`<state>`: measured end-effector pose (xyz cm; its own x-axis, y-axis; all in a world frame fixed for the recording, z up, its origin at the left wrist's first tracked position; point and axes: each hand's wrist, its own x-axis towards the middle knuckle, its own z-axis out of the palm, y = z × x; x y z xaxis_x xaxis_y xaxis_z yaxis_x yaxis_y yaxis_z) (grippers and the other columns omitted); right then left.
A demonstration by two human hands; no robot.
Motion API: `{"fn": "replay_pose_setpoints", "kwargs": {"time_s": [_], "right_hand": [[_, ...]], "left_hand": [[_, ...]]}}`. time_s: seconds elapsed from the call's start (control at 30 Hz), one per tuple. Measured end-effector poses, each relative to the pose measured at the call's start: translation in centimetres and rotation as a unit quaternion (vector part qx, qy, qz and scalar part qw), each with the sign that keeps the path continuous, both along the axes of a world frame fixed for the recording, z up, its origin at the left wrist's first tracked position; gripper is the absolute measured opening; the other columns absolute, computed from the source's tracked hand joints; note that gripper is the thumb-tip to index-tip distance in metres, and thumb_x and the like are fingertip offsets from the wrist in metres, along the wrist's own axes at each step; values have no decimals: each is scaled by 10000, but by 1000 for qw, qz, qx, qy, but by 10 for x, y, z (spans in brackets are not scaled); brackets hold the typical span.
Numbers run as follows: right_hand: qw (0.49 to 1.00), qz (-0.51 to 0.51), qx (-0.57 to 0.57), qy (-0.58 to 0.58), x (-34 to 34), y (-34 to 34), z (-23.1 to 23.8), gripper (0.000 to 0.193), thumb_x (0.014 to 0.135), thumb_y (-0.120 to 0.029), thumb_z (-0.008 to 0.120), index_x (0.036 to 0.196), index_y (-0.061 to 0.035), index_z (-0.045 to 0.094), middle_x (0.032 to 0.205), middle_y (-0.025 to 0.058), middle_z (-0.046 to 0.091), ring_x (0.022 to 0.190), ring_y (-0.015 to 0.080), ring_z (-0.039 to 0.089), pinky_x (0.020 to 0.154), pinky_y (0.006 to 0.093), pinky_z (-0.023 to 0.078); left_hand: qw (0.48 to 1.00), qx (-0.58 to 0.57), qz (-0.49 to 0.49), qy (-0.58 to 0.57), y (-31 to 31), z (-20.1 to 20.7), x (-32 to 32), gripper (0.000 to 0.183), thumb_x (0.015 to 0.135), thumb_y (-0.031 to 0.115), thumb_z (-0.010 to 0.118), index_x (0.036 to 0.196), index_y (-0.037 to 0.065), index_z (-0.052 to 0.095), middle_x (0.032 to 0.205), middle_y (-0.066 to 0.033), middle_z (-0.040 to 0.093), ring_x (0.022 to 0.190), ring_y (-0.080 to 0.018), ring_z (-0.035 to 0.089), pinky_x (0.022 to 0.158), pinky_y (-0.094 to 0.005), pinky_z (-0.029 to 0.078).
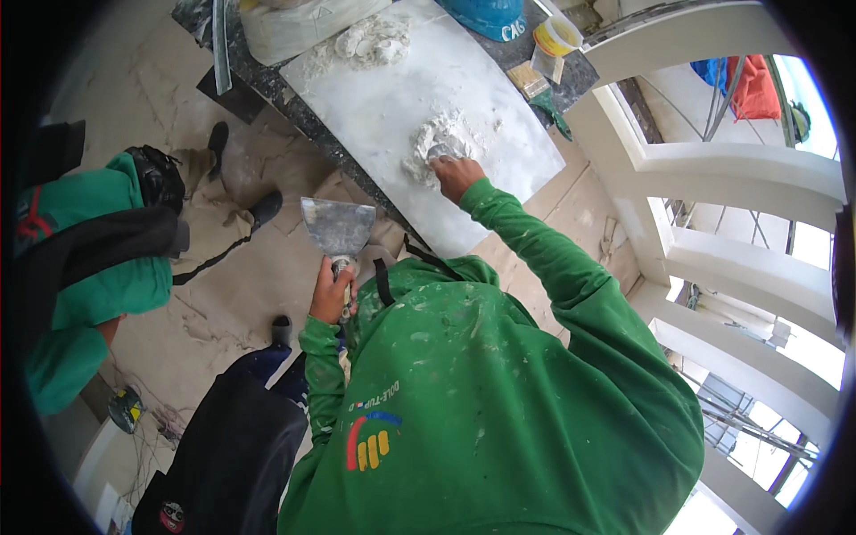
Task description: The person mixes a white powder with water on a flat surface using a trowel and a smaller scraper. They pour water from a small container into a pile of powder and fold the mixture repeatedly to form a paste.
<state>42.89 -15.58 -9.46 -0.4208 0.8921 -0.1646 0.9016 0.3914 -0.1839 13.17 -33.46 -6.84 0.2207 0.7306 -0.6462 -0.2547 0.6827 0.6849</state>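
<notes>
My left hand [332,297] is closed around the handle of a wide putty knife [337,227], whose grey metal blade points up and away from me, beside the board's near left edge. My right hand [458,176] reaches over a white board [357,94] smeared with white powder. Its fingers are closed at a heap of white putty [450,130]. A small greyish piece shows at the fingertips, but I cannot make out what it is. A second lumpy white heap [373,43] lies at the board's far left.
A white sack [308,31], a blue hard hat [481,13], a yellow-labelled tub [557,36] and a paintbrush [530,82] sit around the board. One person in green [98,241] is at the left, another in black [223,437] at lower left. Pale beams [731,165] frame openings on the right.
</notes>
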Motion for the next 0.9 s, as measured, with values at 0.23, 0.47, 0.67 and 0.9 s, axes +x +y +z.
{"fn": "replay_pose_setpoints", "kwargs": {"time_s": [0.23,0.47,0.67,0.9], "right_hand": [[929,-283,-5,238,74,7,48,215,816,-203,627,925,-27,684,758,189,665,686,273,666,645,373,504],[510,-609,-205,572,68,-129,-28,302,839,-119,674,1108,-4,601,918,55,611,805,191,619,689,381,559],[522,-591,-65,611,10,-66,-74,312,803,-79,685,1065,65,594,866,105,644,728,198,637,616,330,544],[842,-438,82,304,38,31,-7,307,790,-180,660,1048,-14,649,844,217,681,797,342,677,728,390,528]], "left_hand": [[999,-2,38,-3,3,-3,-2,194,937,177,505,1084,109,399,665,-50,479,488,-126,469,363,-268,402],[999,-13,33,-4,5,-13,-16,155,942,175,508,1020,115,388,690,-40,469,505,-118,484,352,-261,399],[1000,-6,-17,13,23,2,-25,188,938,176,507,1071,104,396,666,-49,474,482,-124,472,359,-270,399],[1000,0,-6,16,35,13,-31,188,942,161,505,1089,113,397,723,-26,463,516,-104,476,348,-259,406]]}}
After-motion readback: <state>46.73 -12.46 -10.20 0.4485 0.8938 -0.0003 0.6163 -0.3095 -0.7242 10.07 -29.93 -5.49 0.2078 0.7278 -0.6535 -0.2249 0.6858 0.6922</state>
